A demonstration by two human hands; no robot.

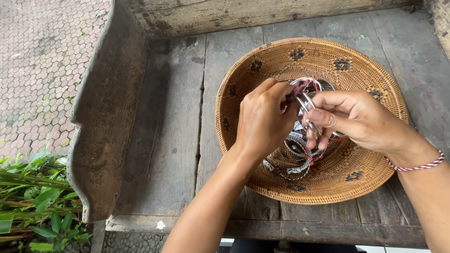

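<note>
A round woven basket with dark diamond marks sits on a weathered wooden bench seat. Several silver bangles and bracelets lie piled in its middle, some with red-and-white cord. My left hand and my right hand meet above the pile. Both pinch a group of silver bangles held up between them, with a bit of pink cord at the top. My right wrist wears a red-and-white braided string.
The grey plank bench has a carved wooden armrest on the left and a backrest along the top. Beyond the armrest lie hexagon paving and green plants.
</note>
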